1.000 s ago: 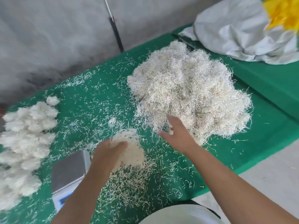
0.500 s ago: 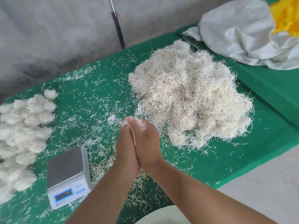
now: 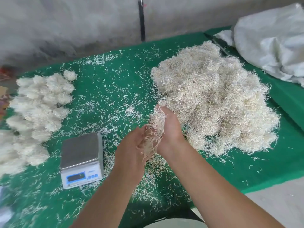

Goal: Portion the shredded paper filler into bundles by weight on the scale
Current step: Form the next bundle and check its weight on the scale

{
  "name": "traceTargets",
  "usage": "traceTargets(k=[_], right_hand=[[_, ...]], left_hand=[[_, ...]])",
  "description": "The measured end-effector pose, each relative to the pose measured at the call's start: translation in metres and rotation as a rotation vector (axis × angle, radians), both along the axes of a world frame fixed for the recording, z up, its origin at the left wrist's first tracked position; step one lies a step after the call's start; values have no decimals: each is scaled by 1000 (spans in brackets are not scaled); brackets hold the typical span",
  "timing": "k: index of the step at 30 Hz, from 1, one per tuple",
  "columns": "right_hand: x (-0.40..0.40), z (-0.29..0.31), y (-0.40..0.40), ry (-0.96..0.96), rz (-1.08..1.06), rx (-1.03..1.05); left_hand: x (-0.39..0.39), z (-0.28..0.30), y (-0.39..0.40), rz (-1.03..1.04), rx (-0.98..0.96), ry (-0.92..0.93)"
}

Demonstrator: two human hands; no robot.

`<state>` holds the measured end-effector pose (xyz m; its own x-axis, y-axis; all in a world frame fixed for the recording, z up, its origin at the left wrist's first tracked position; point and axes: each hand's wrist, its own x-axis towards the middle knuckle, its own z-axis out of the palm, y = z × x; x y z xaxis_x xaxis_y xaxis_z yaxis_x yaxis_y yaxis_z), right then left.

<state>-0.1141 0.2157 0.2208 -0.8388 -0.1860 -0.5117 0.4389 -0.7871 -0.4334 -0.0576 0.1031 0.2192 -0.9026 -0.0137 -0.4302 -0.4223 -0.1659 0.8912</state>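
A big loose heap of pale shredded paper filler (image 3: 213, 99) lies on the right of the green table (image 3: 107, 89). My left hand (image 3: 131, 145) and my right hand (image 3: 171, 129) press a small clump of shreds (image 3: 155, 129) between their palms, just at the heap's near-left edge. Strands hang down out of the clump. A small digital scale (image 3: 81, 155) with a bare steel platform stands to the left of my hands. Several rounded white bundles (image 3: 37, 109) lie grouped at the far left.
Loose shreds are scattered all over the green cloth, thickest below my hands. A crumpled white sack (image 3: 273, 41) lies at the back right. A grey wall with a dark upright pole (image 3: 141, 20) runs behind the table. The table's front edge meets bare floor (image 3: 279, 195) at the right.
My right hand left the heap and met the left hand around the clump. The pressed palms have since parted a little and shifted toward the heap, so the shreds between them show.
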Motion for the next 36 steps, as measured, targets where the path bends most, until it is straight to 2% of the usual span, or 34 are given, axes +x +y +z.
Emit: traceTargets(k=[4,5,8,10,11,13,14,15,16,17,19,22,24,26,28,29,31,32,36], right_hand=[[0,9,-24,-35,-61,44],[0,12,-32,-55,-66,52],[1,24,-53,-86,-97,15],[2,37,-69,-99,-114,-69],[3,44,-79,-99,-117,-142],[9,56,-108,-88,-113,-270],[13,62,-124,-65,-107,-320],[17,66,-139,-62,-100,-370],[22,68,-152,-67,-75,-388],[27,69,-163,-66,-29,-350],[34,62,-177,-63,61,-121],[43,45,-186,35,158,186],[53,34,-195,158,199,683],[65,20,-205,373,184,1174],[75,11,-217,604,208,1524],[78,7,-220,666,245,1632],[82,4,-224,675,343,1715],[86,2,-226,665,380,1691],[97,9,-242,583,399,1320]], left_hand=[[4,16,-40,-138,-584,233],[8,17,-49,-120,-598,257],[29,17,-82,28,-375,336],[38,11,-101,113,-174,220],[37,6,-109,149,-6,89],[33,-3,-121,210,462,-273],[33,-3,-125,212,662,-385],[34,-2,-128,206,797,-434],[34,1,-131,213,827,-421],[33,3,-136,241,872,-394],[27,6,-148,316,910,-363],[17,20,-168,380,793,-305],[16,33,-177,351,747,-370],[19,35,-184,383,645,-389],[22,35,-190,413,588,-389],[23,34,-193,423,608,-376],[25,29,-195,413,614,-324],[26,24,-197,389,565,-284],[23,11,-210,256,312,-61]])
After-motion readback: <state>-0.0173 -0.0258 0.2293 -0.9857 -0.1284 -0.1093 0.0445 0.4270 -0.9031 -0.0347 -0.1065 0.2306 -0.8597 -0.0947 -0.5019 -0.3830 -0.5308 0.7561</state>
